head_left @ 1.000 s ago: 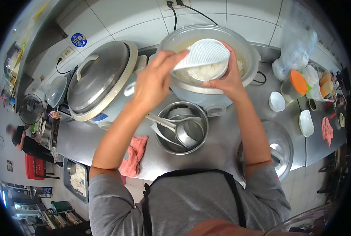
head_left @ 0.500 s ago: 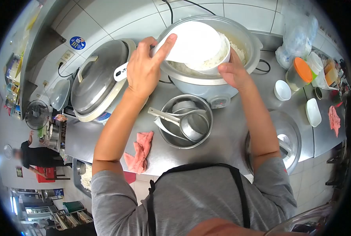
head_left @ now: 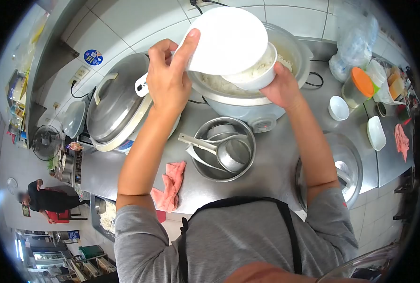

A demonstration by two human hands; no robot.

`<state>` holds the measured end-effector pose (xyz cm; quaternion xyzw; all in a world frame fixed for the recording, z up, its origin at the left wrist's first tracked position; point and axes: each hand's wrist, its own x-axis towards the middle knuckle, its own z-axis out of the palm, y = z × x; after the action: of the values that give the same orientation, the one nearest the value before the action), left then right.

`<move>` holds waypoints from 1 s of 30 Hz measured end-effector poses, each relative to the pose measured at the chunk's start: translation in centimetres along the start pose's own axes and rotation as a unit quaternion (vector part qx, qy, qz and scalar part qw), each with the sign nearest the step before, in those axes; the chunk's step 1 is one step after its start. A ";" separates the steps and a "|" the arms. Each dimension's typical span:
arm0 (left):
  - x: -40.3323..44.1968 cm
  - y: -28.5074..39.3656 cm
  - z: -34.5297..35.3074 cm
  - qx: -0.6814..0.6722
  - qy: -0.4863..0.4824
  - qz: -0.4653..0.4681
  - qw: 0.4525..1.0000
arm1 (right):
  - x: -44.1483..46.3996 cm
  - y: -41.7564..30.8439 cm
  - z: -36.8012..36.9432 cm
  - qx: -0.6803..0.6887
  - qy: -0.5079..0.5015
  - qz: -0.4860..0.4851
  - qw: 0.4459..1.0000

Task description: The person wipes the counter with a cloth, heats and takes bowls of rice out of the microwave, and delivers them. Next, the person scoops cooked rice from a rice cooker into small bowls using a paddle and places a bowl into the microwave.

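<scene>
My left hand (head_left: 168,82) is closed around the handle of a large white rice paddle (head_left: 228,40), its broad blade tilted over the bowl. A small white bowl (head_left: 256,84) with cooked rice (head_left: 261,67) in it is gripped by my right hand (head_left: 283,88), thumb near the rim. Paddle and bowl are both above the open rice cooker (head_left: 240,111), which has rice inside. The blade hides part of the bowl and the cooker's opening; whether it touches the rice cannot be told.
A metal basin (head_left: 209,172) with ladles stands in front of the cooker. Left are a lidded cooker (head_left: 118,101) and a pink cloth (head_left: 170,185). A metal lid (head_left: 327,141), white bowls (head_left: 338,108) and an orange-lidded container (head_left: 358,89) are on the right. A person (head_left: 54,198) stands far left.
The paddle blade has risen slightly and looks larger, and its tip shifts a little right. More rice shows in the bowl. The person in the background has changed posture.
</scene>
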<state>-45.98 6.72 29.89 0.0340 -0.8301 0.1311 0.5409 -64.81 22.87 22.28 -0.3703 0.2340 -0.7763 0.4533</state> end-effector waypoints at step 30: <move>-3.0 1.2 -7.1 -0.359 -0.193 -0.298 0.863 | -2.4 1.2 -2.9 -0.035 -0.090 0.008 0.995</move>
<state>-38.71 9.37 29.68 0.1075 -0.8577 -0.3527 0.3582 -65.76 24.45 18.79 -0.4524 0.2220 -0.7275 0.4656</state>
